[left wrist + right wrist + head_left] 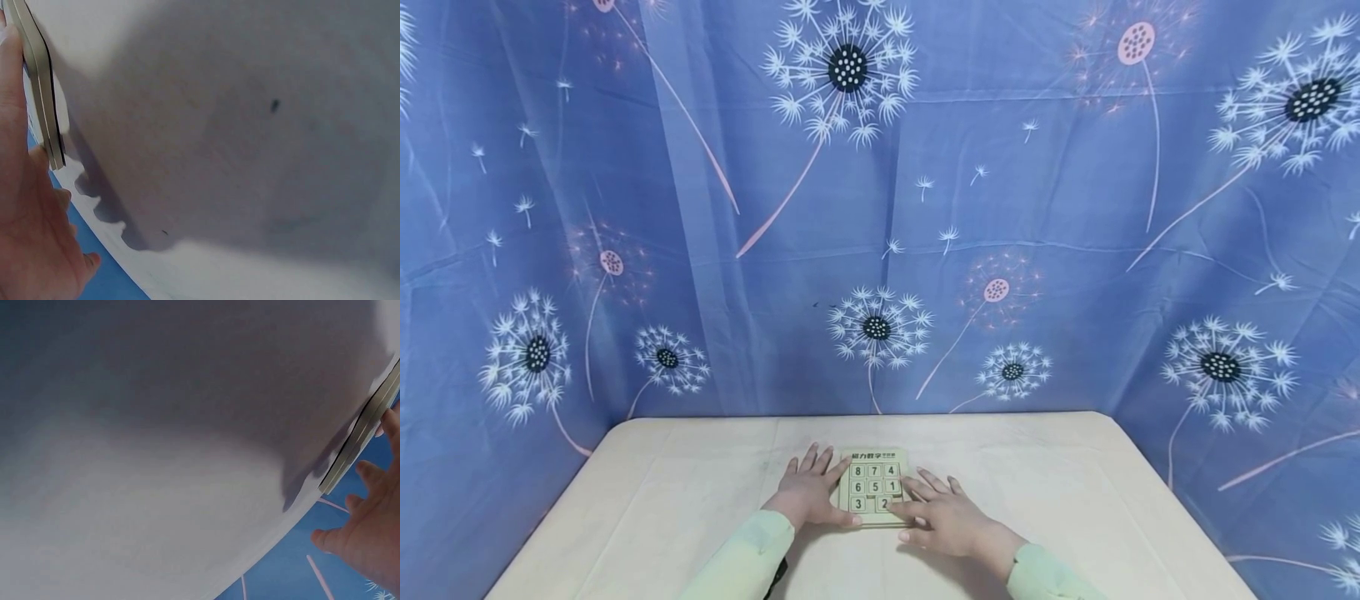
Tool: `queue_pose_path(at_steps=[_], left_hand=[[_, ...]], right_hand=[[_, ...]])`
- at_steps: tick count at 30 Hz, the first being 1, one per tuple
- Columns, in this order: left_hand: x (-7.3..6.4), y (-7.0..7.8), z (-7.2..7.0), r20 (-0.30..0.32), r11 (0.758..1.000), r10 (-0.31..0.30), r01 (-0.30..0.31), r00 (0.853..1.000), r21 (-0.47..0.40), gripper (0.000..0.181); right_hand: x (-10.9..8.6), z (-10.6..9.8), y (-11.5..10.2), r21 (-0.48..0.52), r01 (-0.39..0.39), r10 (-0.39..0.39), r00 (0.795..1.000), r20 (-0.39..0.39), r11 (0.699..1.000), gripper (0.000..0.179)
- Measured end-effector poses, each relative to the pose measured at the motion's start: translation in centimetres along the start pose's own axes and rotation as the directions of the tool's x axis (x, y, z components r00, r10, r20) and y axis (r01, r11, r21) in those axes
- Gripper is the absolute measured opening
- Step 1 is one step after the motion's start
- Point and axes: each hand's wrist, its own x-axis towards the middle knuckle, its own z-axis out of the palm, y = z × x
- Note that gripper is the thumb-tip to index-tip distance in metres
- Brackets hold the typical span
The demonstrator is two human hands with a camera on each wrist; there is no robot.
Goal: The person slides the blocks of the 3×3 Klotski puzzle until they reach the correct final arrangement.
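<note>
A pale sliding number puzzle (pixel 898 455) lies flat on the table, its tiles reading 8 7 4, 6 5 1, and 3 2 from top to bottom. Tile 2 (pixel 881 503) sits between the middle and right columns, with a gap beside tile 3 (pixel 858 504). My left hand (pixel 808 492) rests at the puzzle's left side, fingers spread, thumb at the lower left corner and forefinger near the upper left. With an extended finger, my right hand (pixel 951 517) touches tile 2. Both wrist views show only the puzzle's side edge (pixel 47 100) beside the hand.
The cream table (pixel 700 475) extends around the puzzle on all sides. Behind it and along both sides hangs a blue curtain (pixel 760 333) with dandelion prints. Part of a dark object (pixel 778 575) shows beside the left sleeve.
</note>
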Motion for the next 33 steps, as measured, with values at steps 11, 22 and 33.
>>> queue_pose_path(at_steps=[11, 22, 33], left_hand=[[0.1, 0.0, -0.1, 0.007, 1.0, -0.009, 0.009, 1.0, 0.002, 0.104], [0.1, -0.1, 0.0, 0.004, 1.0, -0.005, 0.005, 1.0, -0.004, 0.105], [0.1, -0.1, 0.0, 0.0, 1.0, -0.001, 0.001, 1.0, -0.001, 0.105]], right_hand=[[-0.3, -0.2, 0.6, 0.013, -0.002, 0.002, 1.0, -0.001, 1.0, 0.051], [-0.5, -0.3, 0.9, -0.007, 0.006, -0.006, 1.0, 0.003, 1.0, 0.051], [-0.7, -0.4, 1.2, -0.017, 0.021, -0.021, 1.0, -0.003, 1.0, 0.051]])
